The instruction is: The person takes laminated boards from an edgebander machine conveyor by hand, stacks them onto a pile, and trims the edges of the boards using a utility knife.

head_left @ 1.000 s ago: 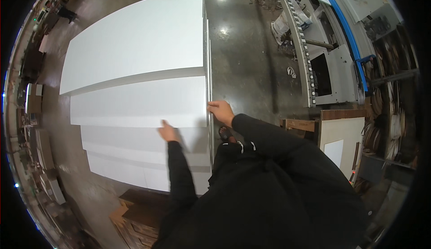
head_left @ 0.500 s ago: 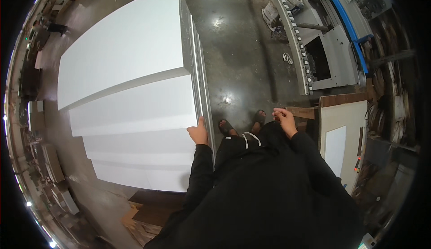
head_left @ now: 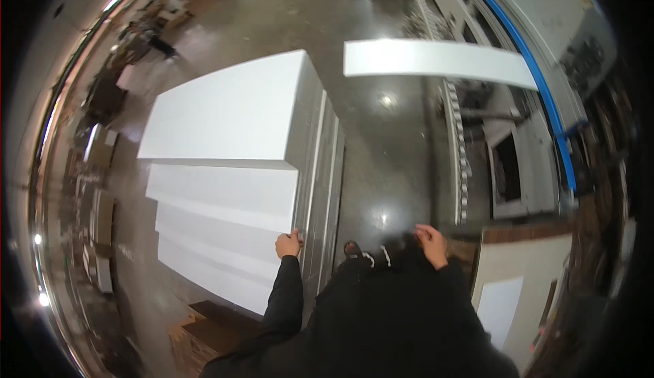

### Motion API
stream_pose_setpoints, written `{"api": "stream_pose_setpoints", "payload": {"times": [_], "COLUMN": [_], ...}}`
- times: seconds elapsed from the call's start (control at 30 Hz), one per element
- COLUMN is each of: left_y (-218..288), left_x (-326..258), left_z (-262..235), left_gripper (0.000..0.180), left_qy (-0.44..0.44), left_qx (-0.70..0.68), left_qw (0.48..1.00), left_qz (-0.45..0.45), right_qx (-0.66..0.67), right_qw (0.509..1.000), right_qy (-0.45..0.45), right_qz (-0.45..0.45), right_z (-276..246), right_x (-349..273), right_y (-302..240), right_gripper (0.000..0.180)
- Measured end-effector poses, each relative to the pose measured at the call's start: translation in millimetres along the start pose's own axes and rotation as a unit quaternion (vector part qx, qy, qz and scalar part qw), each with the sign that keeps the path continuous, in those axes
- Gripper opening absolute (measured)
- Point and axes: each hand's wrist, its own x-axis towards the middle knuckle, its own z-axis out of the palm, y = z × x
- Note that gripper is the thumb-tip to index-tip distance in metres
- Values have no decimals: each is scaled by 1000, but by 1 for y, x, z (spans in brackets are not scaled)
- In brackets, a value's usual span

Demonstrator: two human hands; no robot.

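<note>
A stack of white panels is gripped at its near corner by one hand.

The stepped stack of white panels point(head_left: 231, 173) rests low on the glossy concrete floor point(head_left: 388, 167). Its near right corner is clasped by the left hand point(head_left: 287, 244). The right hand point(head_left: 432, 243) is held loosely curled and empty, well apart, beside a grey roller conveyor point(head_left: 458, 153).

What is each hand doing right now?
Left hand: closed on the edge of the white panel stack.
Right hand: holds nothing, fingers loosely curled, off the stack.

white panels point(head_left: 225, 201) stacked flat, stepped, on floor.
</note>
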Motion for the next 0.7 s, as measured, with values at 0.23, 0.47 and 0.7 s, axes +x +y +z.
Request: {"api": "stream_pose_setpoints", "payload": {"times": [0.23,0.47,0.7], "left_y": [19,40,136], "left_x": [-28,-28,-31], "left_z": [-4,10,140], "left_gripper": [46,49,45], "left_qy": [-22,-105,-341], "left_qx": [-116,-224,-295], "left_qw": [993,964,893], "left_qz": [-30,-100,3], "right_qx": [103,158,190], "right_qw": [994,985,979], "right_qy": [-11,-32,31], "right_qz": [25,61,61], "right_z": [-79,-124,-146], "right_x": [33,57,63], "right_y": [33,47,35], "right_gripper": [26,29,31]}}
